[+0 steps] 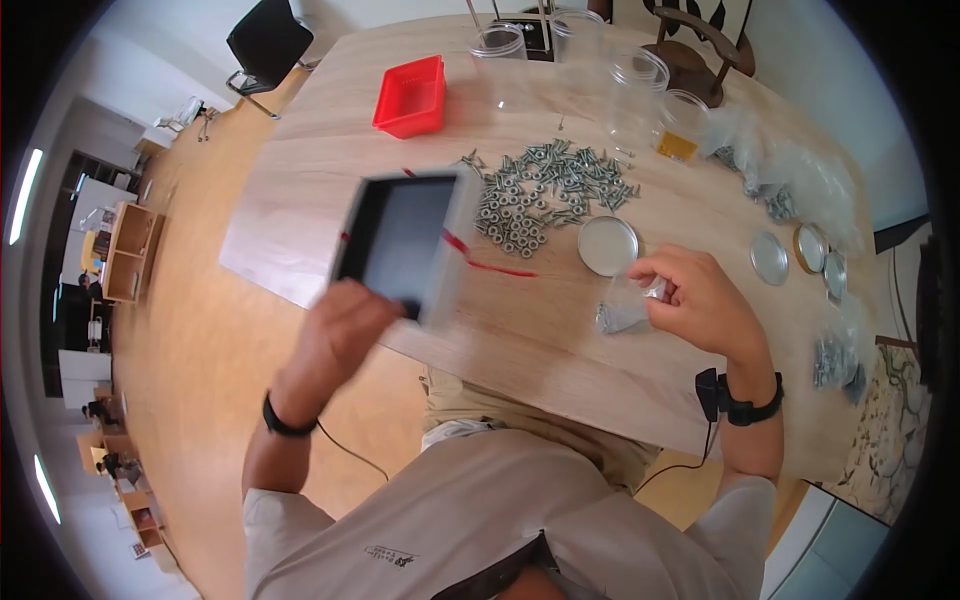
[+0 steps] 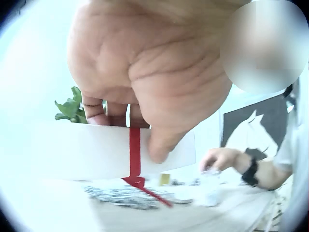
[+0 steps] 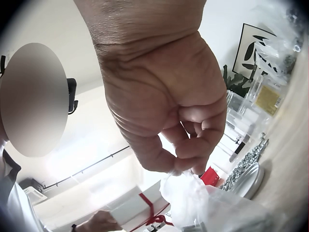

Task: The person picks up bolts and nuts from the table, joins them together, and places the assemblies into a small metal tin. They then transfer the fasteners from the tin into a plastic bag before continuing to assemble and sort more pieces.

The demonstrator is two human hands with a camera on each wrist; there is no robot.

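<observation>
The left hand [image 1: 352,322] grips the near edge of a white box with a dark interior [image 1: 405,235], held tilted above the table. A red ribbon [image 2: 135,152] crosses the box's white side in the left wrist view, where the thumb lies on that side and the fingers curl over the rim. The right hand [image 1: 698,300] pinches the top of a clear plastic bag [image 1: 622,308] near the table's front; grey contents show low in the bag. In the right wrist view the thumb and fingertips meet on the bag's crumpled plastic [image 3: 186,193].
A pile of screws and nuts [image 1: 540,190] lies mid-table beside a round metal lid [image 1: 608,246]. The red tray [image 1: 412,97] sits at the back left. Clear jars [image 1: 637,90] stand at the back; more lids [image 1: 770,258] and plastic bags [image 1: 815,185] lie right.
</observation>
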